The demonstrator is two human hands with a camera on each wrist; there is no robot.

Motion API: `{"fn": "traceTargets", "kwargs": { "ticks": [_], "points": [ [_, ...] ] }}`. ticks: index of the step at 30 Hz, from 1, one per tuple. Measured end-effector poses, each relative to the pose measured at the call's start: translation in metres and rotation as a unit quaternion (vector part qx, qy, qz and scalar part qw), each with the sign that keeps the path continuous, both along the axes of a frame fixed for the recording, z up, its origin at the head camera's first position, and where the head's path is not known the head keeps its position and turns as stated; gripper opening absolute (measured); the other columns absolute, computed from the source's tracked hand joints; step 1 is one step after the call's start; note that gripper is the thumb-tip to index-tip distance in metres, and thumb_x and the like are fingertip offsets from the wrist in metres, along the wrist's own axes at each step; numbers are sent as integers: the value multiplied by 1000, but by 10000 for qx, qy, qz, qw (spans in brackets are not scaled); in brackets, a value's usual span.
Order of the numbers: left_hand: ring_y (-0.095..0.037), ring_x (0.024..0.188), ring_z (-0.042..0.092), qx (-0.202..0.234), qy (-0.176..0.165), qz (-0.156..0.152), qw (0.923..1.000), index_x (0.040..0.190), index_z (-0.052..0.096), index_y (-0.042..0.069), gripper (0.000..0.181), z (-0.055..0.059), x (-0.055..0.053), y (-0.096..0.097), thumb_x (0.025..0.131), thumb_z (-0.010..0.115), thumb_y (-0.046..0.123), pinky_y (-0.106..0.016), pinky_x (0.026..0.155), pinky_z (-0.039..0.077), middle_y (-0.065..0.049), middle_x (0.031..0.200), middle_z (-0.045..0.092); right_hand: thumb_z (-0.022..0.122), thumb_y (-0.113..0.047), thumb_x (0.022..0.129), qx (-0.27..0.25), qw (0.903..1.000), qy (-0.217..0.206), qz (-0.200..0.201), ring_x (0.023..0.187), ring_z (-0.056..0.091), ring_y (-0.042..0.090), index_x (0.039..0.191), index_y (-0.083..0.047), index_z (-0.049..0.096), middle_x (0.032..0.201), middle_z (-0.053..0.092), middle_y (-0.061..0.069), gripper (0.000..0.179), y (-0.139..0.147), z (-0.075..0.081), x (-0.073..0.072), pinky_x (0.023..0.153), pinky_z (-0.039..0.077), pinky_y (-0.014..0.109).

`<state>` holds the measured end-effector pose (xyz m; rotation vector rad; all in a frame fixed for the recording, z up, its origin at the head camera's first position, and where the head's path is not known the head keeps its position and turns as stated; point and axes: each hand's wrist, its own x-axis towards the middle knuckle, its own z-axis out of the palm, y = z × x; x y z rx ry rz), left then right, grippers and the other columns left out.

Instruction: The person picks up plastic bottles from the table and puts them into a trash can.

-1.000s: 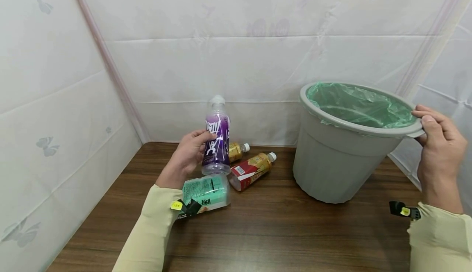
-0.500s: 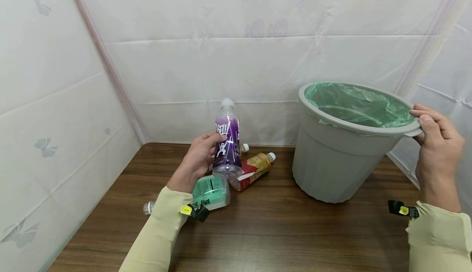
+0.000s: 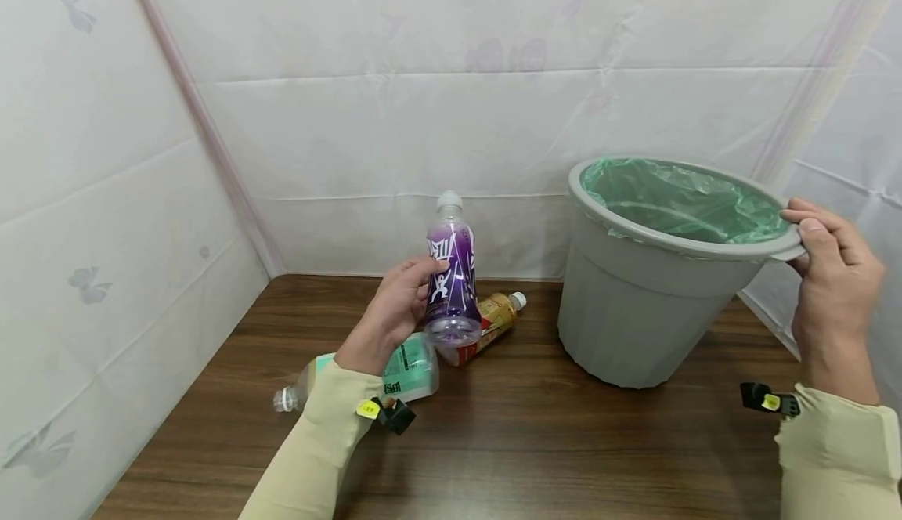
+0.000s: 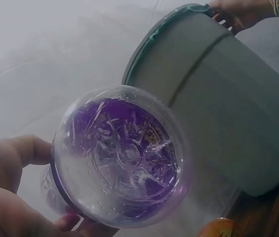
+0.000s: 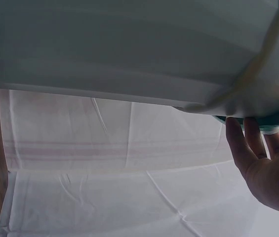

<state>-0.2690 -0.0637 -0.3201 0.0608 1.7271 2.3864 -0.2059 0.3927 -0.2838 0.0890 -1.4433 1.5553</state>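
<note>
A purple-labelled plastic bottle point(image 3: 454, 285) is gripped by the left hand point(image 3: 398, 301), while a grey bin point(image 3: 644, 316) at the bottle's three o'clock is gripped by the right hand point(image 3: 837, 269).

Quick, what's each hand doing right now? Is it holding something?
Left hand: closed, holding the purple bottle.
Right hand: closed, gripping the bin at its edge.

The brown table point(image 3: 564, 445) carries a green-labelled bottle point(image 3: 413, 366), red-gold bottle point(image 3: 497, 315) and grey bin point(image 3: 637, 324).
</note>
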Motion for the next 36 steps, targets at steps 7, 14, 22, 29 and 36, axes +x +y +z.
{"fn": "traceTargets", "kwargs": {
  "ticks": [7, 14, 22, 29, 36],
  "points": [
    [-28, 110, 67, 244, 26, -121, 9996, 142, 53, -2, 47, 2, 3, 9, 102, 66, 18, -39, 97, 57, -19, 133, 62, 66, -13, 106, 115, 9998, -101, -138, 126, 60, 19, 122, 9, 74, 135, 67, 9, 28, 1, 0, 2, 85, 53, 11],
    [-24, 100, 70, 598, 179, -289, 9976, 146, 50, -7, 51, 7, 5, 15, 103, 64, 16, -36, 93, 60, -22, 130, 62, 68, -10, 104, -154, 9998, 79, 122, 121, 63, 20, 120, 11, 74, 133, 68, 11, 27, -3, 1, 1, 82, 55, 12],
    [-27, 111, 66, 988, 53, -399, 9943, 148, 48, -6, 54, 18, 7, 23, 103, 66, 18, -37, 101, 56, -21, 136, 58, 70, -11, 103, -126, 9997, 153, 143, 125, 61, 22, 119, 12, 74, 133, 69, 13, 28, -5, 1, 0, 83, 55, 13],
    [-28, 110, 66, 1363, -126, -295, 9901, 147, 48, -3, 55, 31, 7, 30, 103, 69, 20, -37, 99, 58, -20, 135, 57, 70, -9, 103, -257, 9992, 188, 238, 124, 62, 22, 118, 13, 74, 131, 69, 13, 26, -7, 2, 0, 82, 56, 13],
    [-30, 119, 62, 1447, -84, -463, 9884, 149, 47, -2, 56, 45, 8, 40, 102, 69, 18, -38, 103, 56, -21, 140, 56, 71, -7, 102, -340, 9984, 309, 343, 122, 63, 23, 118, 14, 73, 130, 69, 14, 27, -8, 1, -2, 81, 56, 14]
  ]
}}
